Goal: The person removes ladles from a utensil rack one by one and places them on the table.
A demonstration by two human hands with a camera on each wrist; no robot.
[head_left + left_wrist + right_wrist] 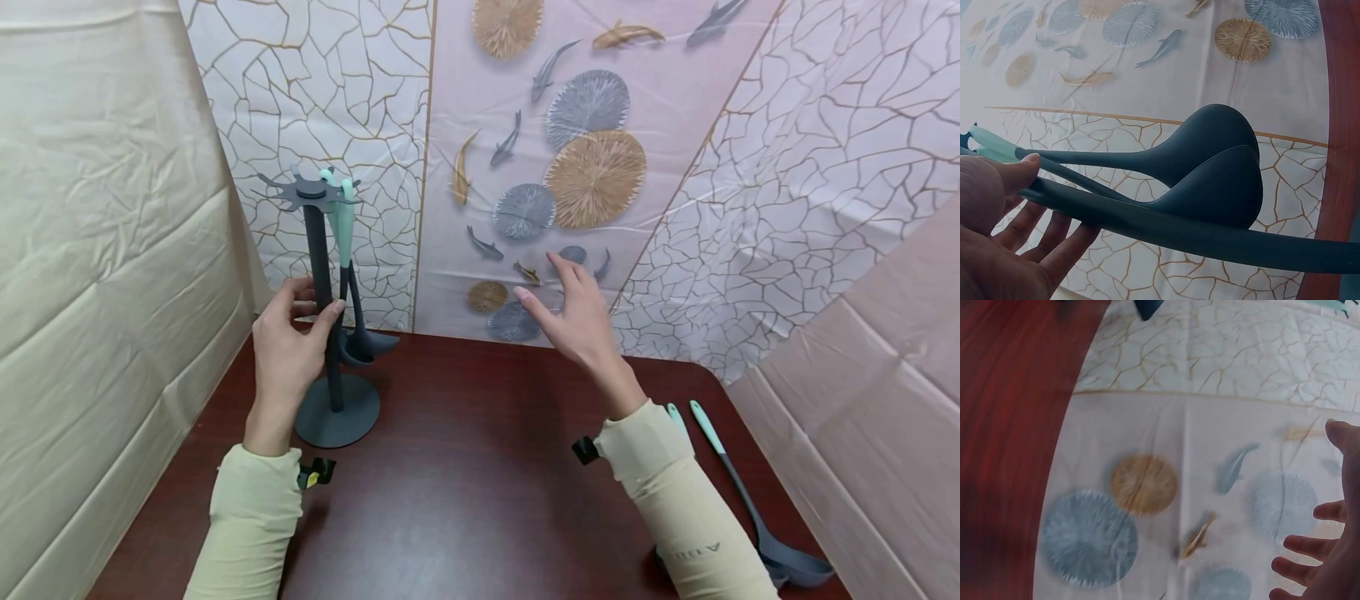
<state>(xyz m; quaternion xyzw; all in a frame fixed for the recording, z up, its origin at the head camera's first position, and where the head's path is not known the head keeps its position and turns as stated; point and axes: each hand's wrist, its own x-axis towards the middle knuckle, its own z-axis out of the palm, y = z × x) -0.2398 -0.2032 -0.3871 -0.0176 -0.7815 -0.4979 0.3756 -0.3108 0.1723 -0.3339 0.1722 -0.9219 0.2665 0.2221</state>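
A dark grey utensil stand (pixel 318 250) with a round base (pixel 337 421) and a hooked top stands upright at the table's left. My left hand (pixel 285 354) holds its pole, thumb on one side and fingers on the other. Two utensils with mint handles (pixel 345 225) hang from the hooks on the pole's right. In the left wrist view their dark, rounded, spoon-like heads (pixel 1210 134) overlap beside the pole. My right hand (pixel 581 321) is raised over the table's far side with its fingers spread, touching nothing. The right wrist view shows part of that hand (pixel 1335 544) at the edge.
On the table's (pixel 450 492) right side lies a dark ladle (pixel 795 562) with a mint-tipped handle. Another mint handle (pixel 677 417) shows beside it, largely hidden by the right sleeve. Patterned cloth (pixel 517 150) hangs behind; plain cloth (pixel 127 292) walls the left.
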